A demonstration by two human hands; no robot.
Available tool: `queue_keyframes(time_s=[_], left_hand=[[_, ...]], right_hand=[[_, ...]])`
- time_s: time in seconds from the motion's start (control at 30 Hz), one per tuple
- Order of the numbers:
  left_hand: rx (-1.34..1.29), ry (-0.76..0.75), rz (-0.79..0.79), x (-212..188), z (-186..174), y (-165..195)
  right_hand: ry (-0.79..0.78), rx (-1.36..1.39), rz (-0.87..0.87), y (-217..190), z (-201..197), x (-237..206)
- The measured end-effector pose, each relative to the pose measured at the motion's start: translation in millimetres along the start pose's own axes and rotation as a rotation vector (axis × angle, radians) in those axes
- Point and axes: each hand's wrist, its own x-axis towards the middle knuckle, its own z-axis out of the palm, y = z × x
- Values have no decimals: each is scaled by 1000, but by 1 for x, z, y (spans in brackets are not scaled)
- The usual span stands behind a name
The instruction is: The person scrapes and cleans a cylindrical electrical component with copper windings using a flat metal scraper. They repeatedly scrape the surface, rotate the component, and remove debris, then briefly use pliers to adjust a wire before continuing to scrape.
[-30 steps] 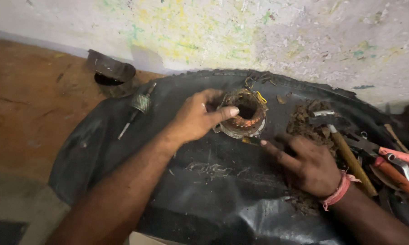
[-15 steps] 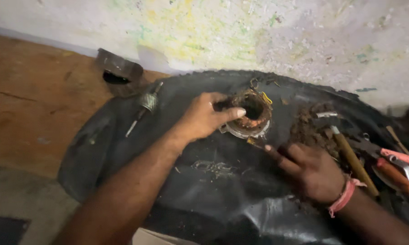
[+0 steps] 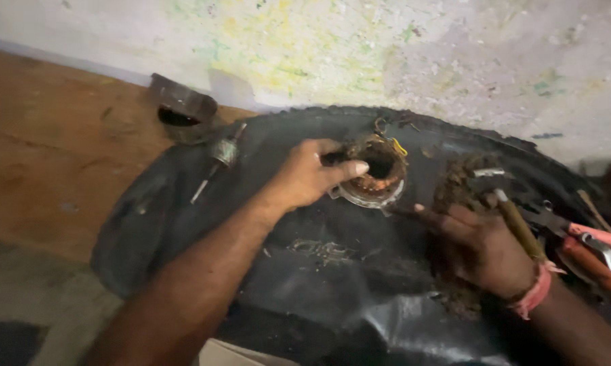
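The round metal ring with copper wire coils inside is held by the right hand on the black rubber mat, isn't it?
Not quite. In the head view the left hand holds the round metal ring with copper wire coils on the black rubber mat. The right hand rests beside it.

The left arm comes in bare from the lower left and stretches diagonally up toward the middle. The left hand (image 3: 307, 177) lies palm down, knuckles up, fingers curled forward and the thumb pointing right, its tip pressing. The right arm enters from the lower right corner with a pink band on the wrist. The right hand (image 3: 485, 247) rests low, fingers spread and reaching left, holding nothing.
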Motion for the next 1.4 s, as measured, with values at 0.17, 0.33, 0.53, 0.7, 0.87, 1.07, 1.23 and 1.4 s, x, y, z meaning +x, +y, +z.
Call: queue_keyframes(time_s=[0.17, 0.33, 0.53, 0.7, 0.87, 1.07, 1.23, 1.4], left_hand=[[-15, -15, 34, -2, 0, 1], [55, -4, -45, 0, -2, -1], [29, -16, -8, 2, 0, -2], [47, -3, -25, -1, -3, 3], [43, -28, -60, 1, -4, 2], [22, -17, -17, -2, -4, 4], [-10, -62, -46, -1, -6, 6], [23, -7, -30, 0, -3, 2]], right_hand=[[11, 65, -91, -7, 23, 23], [-81, 111, -10, -11, 13, 38], [34, 23, -123, -12, -2, 22], [-33, -194, -138, -21, 28, 42], [-16, -346, -233, -26, 19, 16], [-4, -372, -248, -34, 30, 27], [36, -292, -327, -31, 26, 39], [21, -93, -91, -24, 2, 11]])
